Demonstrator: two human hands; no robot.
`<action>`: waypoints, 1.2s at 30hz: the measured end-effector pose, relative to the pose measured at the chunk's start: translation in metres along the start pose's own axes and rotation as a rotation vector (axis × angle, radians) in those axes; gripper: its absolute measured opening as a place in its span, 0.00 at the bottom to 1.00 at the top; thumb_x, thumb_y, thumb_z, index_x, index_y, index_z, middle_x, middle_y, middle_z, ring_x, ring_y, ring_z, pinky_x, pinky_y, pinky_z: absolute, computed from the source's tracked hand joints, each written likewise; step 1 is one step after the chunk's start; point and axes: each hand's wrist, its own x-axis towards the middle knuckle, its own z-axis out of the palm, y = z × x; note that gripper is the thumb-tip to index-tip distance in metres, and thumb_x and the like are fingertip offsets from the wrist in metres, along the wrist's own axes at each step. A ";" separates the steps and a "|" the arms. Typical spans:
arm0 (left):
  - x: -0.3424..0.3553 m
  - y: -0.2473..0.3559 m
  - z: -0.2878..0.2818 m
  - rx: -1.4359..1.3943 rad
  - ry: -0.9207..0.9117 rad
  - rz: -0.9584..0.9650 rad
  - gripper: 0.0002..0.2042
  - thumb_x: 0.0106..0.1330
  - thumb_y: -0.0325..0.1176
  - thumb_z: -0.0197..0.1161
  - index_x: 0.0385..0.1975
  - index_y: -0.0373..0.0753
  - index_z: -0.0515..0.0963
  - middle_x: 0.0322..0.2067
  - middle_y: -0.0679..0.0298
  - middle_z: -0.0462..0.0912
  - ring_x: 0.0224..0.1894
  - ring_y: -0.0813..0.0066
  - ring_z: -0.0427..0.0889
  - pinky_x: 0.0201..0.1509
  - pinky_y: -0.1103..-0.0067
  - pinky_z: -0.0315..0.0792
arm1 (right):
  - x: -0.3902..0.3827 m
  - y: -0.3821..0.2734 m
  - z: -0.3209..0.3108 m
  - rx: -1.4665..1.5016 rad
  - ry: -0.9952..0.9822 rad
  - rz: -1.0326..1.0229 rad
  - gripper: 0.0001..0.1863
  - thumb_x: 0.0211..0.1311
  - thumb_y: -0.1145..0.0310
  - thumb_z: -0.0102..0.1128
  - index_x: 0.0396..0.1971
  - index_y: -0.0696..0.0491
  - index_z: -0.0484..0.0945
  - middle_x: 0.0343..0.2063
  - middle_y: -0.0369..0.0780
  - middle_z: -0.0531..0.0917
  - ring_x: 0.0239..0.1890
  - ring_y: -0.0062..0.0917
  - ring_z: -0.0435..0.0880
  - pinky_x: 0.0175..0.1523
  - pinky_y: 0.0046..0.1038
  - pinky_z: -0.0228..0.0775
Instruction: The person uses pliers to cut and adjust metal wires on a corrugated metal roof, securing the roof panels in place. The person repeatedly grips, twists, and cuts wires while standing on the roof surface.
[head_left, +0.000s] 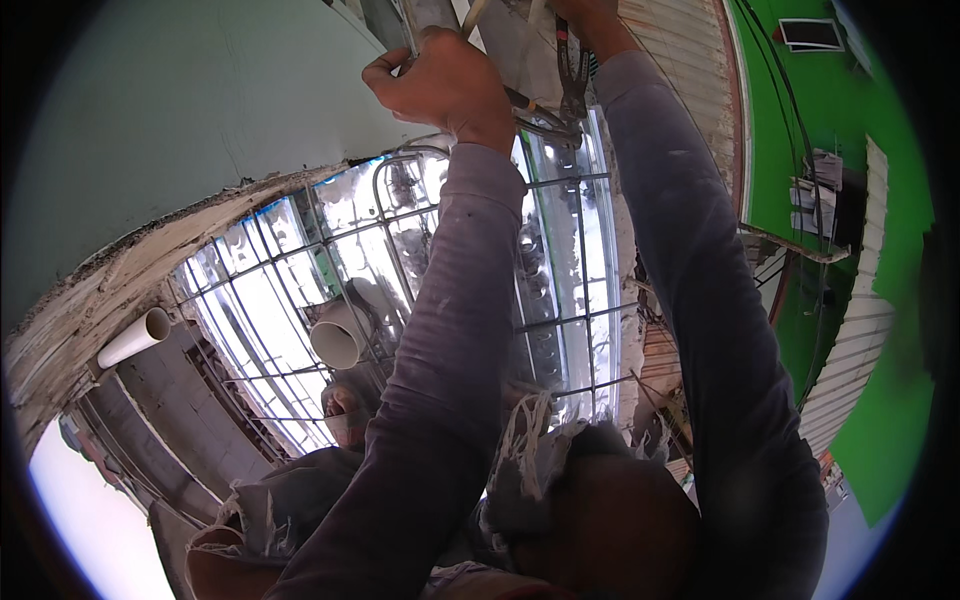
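At the top centre, my left hand (440,85) has its fingers curled by a narrow pale strip, with what they grip partly hidden. A cable or tool handle with black and orange parts lies just behind that hand. My right hand (598,28), cut off by the upper edge, is closed at the dark, red-banded handle of metal pliers (572,85), whose head points down. Bent grey conduit or rod (395,160) runs below my left hand. Both sleeved forearms cross the view from the lower edge.
Steel bar grid (325,243) spans bright translucent sheeting, with a wide grey pipe (338,338) and white pipe (133,338). A pale wall (170,100) with broken edge fills the upper left. Right are green walls (765,100), cables and corrugated sheets. Torn grey cloth and bare skin (600,515) lie low.
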 end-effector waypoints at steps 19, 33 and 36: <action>0.018 -0.058 -0.023 0.964 -0.159 0.167 0.22 0.48 0.22 0.78 0.41 0.28 0.74 0.33 0.58 0.80 0.31 0.70 0.83 0.32 0.79 0.76 | -0.002 -0.006 0.002 0.202 -0.028 0.133 0.08 0.53 0.62 0.66 0.25 0.50 0.87 0.24 0.48 0.86 0.31 0.43 0.89 0.35 0.43 0.79; 0.030 -0.081 -0.039 0.987 0.001 0.341 0.12 0.54 0.33 0.78 0.31 0.35 0.81 0.30 0.55 0.84 0.31 0.65 0.87 0.30 0.77 0.76 | -0.012 -0.004 -0.008 0.217 -0.013 0.125 0.09 0.54 0.61 0.66 0.25 0.50 0.87 0.24 0.47 0.86 0.31 0.43 0.88 0.35 0.44 0.79; 0.025 -0.063 -0.042 0.603 -0.079 0.097 0.20 0.55 0.27 0.76 0.41 0.28 0.71 0.35 0.53 0.77 0.31 0.69 0.81 0.33 0.77 0.76 | -0.023 -0.005 -0.014 0.225 -0.021 0.118 0.09 0.54 0.61 0.66 0.25 0.50 0.87 0.24 0.47 0.86 0.31 0.43 0.88 0.35 0.45 0.79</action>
